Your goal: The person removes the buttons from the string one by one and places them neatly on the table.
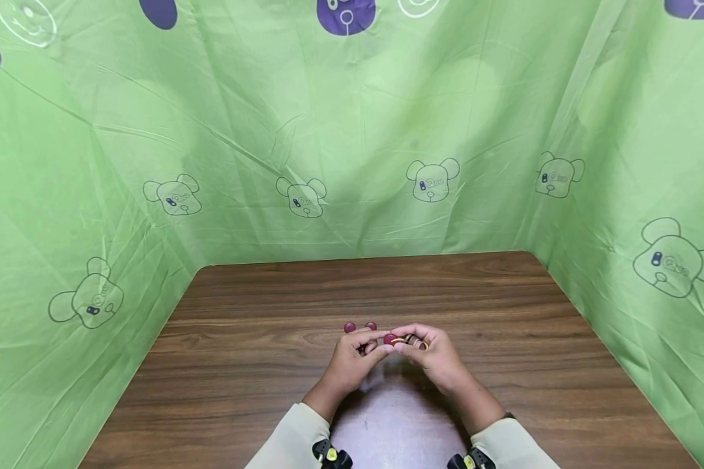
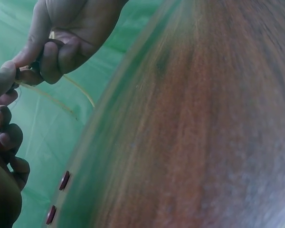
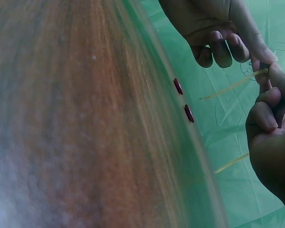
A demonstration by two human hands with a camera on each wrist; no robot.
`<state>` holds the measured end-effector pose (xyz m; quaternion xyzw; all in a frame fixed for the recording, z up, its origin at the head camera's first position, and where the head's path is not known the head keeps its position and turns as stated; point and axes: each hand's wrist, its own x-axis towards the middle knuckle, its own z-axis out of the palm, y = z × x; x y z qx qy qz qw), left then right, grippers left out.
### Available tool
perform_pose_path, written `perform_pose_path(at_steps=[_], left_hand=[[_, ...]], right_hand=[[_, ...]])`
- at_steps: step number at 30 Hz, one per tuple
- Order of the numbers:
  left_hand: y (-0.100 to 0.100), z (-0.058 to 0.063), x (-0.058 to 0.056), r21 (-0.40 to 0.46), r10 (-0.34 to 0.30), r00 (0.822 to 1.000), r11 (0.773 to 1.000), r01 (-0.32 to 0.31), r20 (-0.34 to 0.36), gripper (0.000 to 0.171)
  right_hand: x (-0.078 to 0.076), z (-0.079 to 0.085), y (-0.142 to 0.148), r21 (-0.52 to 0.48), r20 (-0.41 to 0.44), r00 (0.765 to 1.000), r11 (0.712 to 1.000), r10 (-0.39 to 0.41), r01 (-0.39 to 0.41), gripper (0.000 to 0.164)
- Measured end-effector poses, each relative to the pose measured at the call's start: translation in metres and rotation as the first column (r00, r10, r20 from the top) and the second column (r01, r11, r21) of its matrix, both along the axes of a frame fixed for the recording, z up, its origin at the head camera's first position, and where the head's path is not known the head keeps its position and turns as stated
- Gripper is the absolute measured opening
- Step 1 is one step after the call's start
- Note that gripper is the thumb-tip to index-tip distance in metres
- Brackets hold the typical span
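Above the middle of the table, my left hand (image 1: 352, 358) and right hand (image 1: 440, 358) meet at their fingertips. Between them is a dark red, button-like disc (image 1: 390, 339), pinched by the left thumb and forefinger. The right thumb and forefinger pinch a thin yellow cord (image 1: 397, 341) right beside the disc. Loose lengths of this cord (image 3: 232, 88) hang down in both wrist views. Dark and pinkish bands (image 1: 416, 342) show within the right hand; their kind is unclear. Two more dark red discs (image 1: 349, 327) (image 1: 371, 326) lie on the table just beyond the left hand.
The brown wood-grain table (image 1: 258, 365) reaches back to a green cloth (image 1: 364, 130) printed with bear faces, which hangs on the left, back and right. Glare whitens the tabletop between the forearms. A dark device (image 1: 331, 454) is strapped on each sleeve.
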<state>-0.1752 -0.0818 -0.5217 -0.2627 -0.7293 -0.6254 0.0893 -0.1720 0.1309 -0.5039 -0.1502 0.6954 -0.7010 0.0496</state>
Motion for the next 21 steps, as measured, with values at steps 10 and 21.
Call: perform_pose_path(at_steps=[10,21], left_hand=[[-0.0005,-0.0022,-0.0008,0.016,0.008,1.000,1.000,-0.008,-0.004,0.021],[-0.0007,-0.0029,-0.0019,0.008,0.022,1.000,1.000,-0.022,-0.012,0.020]], right_hand=[[0.0016,0.0044,-0.0017,-0.038,0.064,0.998,0.999,-0.022,0.024,0.035],[-0.0003,0.0038,-0.0016,-0.007,0.116,0.988,0.994,-0.105,0.107,0.035]])
